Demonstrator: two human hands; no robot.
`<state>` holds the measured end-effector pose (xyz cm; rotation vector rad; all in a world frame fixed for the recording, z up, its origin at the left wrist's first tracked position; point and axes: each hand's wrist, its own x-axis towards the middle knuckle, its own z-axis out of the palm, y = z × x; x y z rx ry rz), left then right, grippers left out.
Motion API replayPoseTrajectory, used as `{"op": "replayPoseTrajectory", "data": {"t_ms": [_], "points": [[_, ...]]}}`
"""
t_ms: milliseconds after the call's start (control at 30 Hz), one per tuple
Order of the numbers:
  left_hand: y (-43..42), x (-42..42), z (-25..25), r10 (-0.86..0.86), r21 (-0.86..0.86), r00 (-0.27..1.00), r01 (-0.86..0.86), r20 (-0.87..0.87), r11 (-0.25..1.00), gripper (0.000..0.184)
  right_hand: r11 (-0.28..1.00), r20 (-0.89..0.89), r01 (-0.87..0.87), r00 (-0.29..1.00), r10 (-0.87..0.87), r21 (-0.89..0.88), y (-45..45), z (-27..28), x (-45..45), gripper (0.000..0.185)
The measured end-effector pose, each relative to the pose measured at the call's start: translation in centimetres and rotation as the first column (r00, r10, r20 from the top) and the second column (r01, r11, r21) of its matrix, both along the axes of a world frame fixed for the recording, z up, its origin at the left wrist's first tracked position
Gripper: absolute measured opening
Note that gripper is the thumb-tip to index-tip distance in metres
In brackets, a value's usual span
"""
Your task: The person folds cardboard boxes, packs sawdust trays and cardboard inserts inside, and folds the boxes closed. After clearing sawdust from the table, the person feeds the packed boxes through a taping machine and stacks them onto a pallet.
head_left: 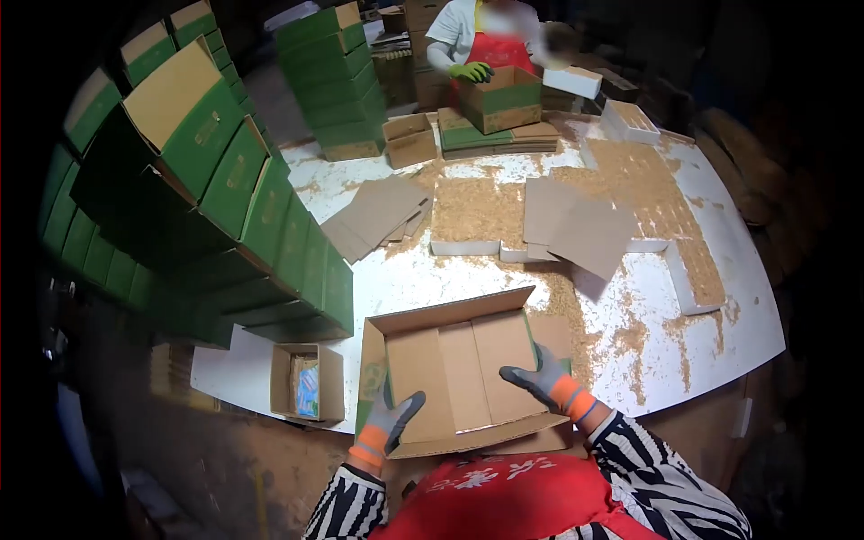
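Note:
An open cardboard box (461,373), brown inside with green showing on its outside, sits in front of me at the table's near edge. My left hand (393,418), in a grey glove with an orange cuff, grips its left wall with the thumb over the inside. On the opposite wall my right hand (544,378), gloved alike, holds on the same way. The fingers of both hands are partly hidden behind the walls. Nothing lies inside the box, and its bottom flaps meet at a seam. Part of another flat cardboard piece (551,335) shows behind its right side.
Tall stacks of green boxes (225,171) rise at the left. A small box (333,382) with packets stands nearby. Cardboard sheets (589,229) and white trays of brown shreds (477,211) lie on the white table (738,333). Across it, a gloved co-worker (490,40) touches a green box (504,99).

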<state>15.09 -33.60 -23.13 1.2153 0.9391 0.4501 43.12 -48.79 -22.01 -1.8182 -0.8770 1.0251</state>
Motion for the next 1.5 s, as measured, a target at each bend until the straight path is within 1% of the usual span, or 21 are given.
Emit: {"op": "replayPoseTrajectory", "data": {"t_ms": [33,133,167,300,333,400,500,533,567,633,700,833,933,1000,1067,1100,1233,1333,1367,1467,1500], "points": [[-0.9,0.5,2.1,0.072,-0.151,0.992,-0.055,0.105,0.987,0.084,0.998,-0.042,0.051,0.998,-0.053,-0.036,0.0,0.9,-0.1,0.085],[-0.2,1.0,0.7,0.090,0.262,0.993,-0.105,0.072,0.959,0.079,0.981,-0.203,0.094,0.977,-0.059,0.170,-1.1,2.6,0.4,0.073],[0.5,1.5,1.7,0.081,0.253,0.990,-0.108,0.117,0.961,0.072,0.922,-0.395,0.122,0.918,0.037,0.369,-0.7,1.7,1.2,0.060],[5.3,-0.5,9.4,0.067,0.300,0.952,-0.160,0.298,0.940,0.054,0.824,-0.689,0.348,0.721,0.070,0.448,2.4,7.6,1.0,0.045],[6.5,-0.9,13.0,0.105,0.620,0.958,-0.254,0.266,0.742,0.051,0.774,-0.722,0.408,0.686,0.090,0.485,3.7,8.8,0.7,0.042],[10.6,-2.7,18.9,0.306,0.808,0.832,-0.538,0.463,0.240,0.054,0.716,-0.839,0.516,0.514,0.179,0.469,6.9,12.1,0.6,0.032],[19.7,-10.1,24.7,0.244,0.593,0.573,-0.805,0.782,-0.007,0.049,0.572,-0.717,0.485,0.634,0.290,0.661,12.7,20.4,-0.3,0.040],[24.5,-13.7,26.0,0.272,0.539,0.515,-0.842,0.813,-0.020,0.050,0.488,-0.637,0.439,0.668,0.385,0.755,15.5,21.9,0.4,0.043],[30.0,-17.8,27.0,0.305,0.501,0.478,-0.866,0.824,0.005,0.052,0.514,-0.624,0.361,0.537,0.567,0.778,17.9,24.1,1.1,0.043],[42.5,-25.9,28.9,0.374,0.484,0.507,-0.860,0.776,0.161,0.055,0.334,-0.461,0.318,0.653,0.601,0.887,22.4,29.2,-0.6,0.040],[40.9,-24.9,34.4,0.439,0.486,0.576,-0.818,0.690,0.309,0.062,0.151,-0.251,0.211,0.907,0.339,0.966,29.2,31.5,0.0,0.035],[39.0,-22.0,35.6,0.386,0.582,0.742,-0.670,0.548,0.461,0.068,-0.059,0.133,-0.126,0.984,0.122,0.990,40.4,36.3,-4.7,0.044],[42.1,-22.4,33.5,0.307,0.656,0.761,-0.648,0.571,0.387,0.066,0.508,-0.333,0.141,0.890,0.311,0.850,39.9,41.3,-12.9,0.088],[45.1,-23.1,32.4,0.282,0.702,0.772,-0.636,0.570,0.322,0.064,0.676,-0.400,0.156,0.890,0.220,0.720,39.6,42.8,-16.8,0.104],[46.0,-23.1,31.5,0.458,0.736,0.714,-0.655,0.530,0.169,0.059,0.696,-0.023,-0.172,0.965,0.262,0.697,43.0,42.4,-17.0,0.102],[45.3,-22.5,31.8,0.495,0.744,0.687,-0.658,0.532,0.113,0.059,0.817,0.217,-0.158,0.975,0.042,0.554,43.5,43.2,-17.7,0.095],[48.3,-24.0,30.1,0.406,0.733,0.695,-0.675,0.594,0.084,0.061,0.866,0.788,-0.312,0.600,-0.140,0.391,42.0,43.8,-17.6,0.088],[52.2,-25.1,27.0,0.379,0.741,0.714,-0.664,0.589,0.100,0.060,0.834,0.831,-0.394,0.540,-0.129,0.386,43.5,42.3,-16.7,0.092],[44.7,-22.4,30.0,0.553,0.690,0.623,-0.714,0.553,0.115,0.056,0.828,0.808,-0.420,0.586,-0.065,0.372,42.4,42.2,-16.2,0.077],[41.6,-20.8,29.1,0.502,0.745,0.582,-0.630,0.639,-0.218,0.057,0.476,0.617,-0.506,0.780,-0.104,0.719,39.3,35.6,-13.1,0.061],[39.0,-19.9,27.5,0.552,0.716,0.496,-0.627,0.671,-0.307,0.054,0.503,0.585,-0.454,0.800,-0.132,0.735,36.3,33.0,-11.9,0.056]]}}
